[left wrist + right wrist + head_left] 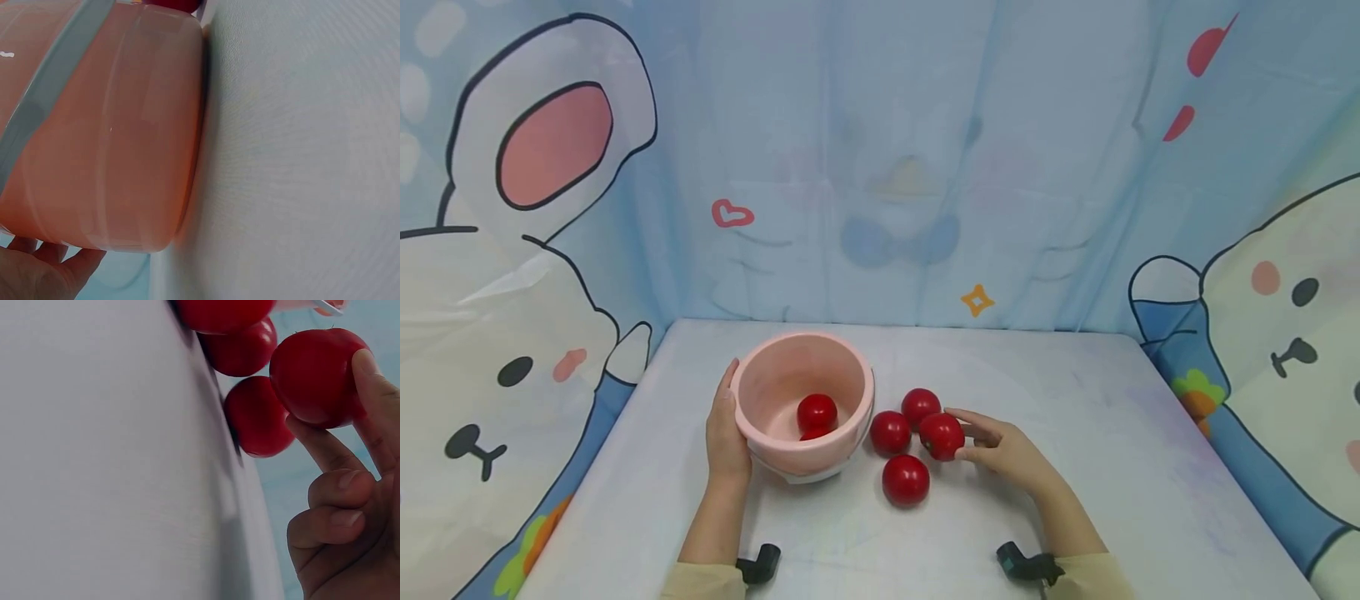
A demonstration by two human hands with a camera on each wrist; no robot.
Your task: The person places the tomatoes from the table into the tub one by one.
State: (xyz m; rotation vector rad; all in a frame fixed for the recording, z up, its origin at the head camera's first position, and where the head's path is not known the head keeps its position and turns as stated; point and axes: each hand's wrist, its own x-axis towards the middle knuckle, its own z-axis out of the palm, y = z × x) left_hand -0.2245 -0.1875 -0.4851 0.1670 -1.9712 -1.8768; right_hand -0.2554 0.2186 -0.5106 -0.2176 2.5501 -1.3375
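A pink bowl [771, 447] with a pale band [62, 69] round its outside stands left of centre in the head view. Inside it are a red tomato [817, 412] and part of another below. My left hand [727, 437] rests against the bowl's left outer wall, fingers fairly straight; the left wrist view has several fingertips touching that wall. Between thumb and fingers, my right hand [1000, 450] pinches a tomato [319, 378], held off the table. Close beside it on the table lie a far tomato [921, 407], a left one [890, 432] and a near one [906, 481].
The white table [820, 550] runs back to a blue cartoon curtain [887, 275], which also hangs at both sides. A black wrist mount [760, 564] sits by the left sleeve, and another black mount [1028, 564] by the right sleeve.
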